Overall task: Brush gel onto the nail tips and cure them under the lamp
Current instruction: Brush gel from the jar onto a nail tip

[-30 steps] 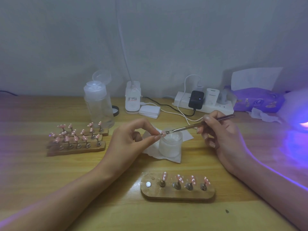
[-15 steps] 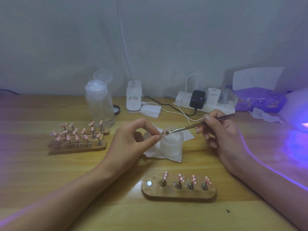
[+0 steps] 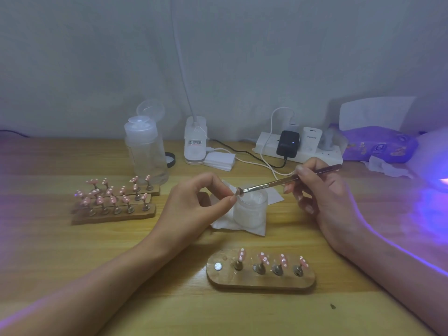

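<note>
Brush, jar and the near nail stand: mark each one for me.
brush point(image 3: 269, 184): head view, metal shaft behind the bristles.
jar point(image 3: 251, 210): head view, frosted front wall.
near nail stand point(image 3: 261, 282): head view, bare wood below the pegs.

"PISEN" on white charger point(image 3: 312, 139)
</note>
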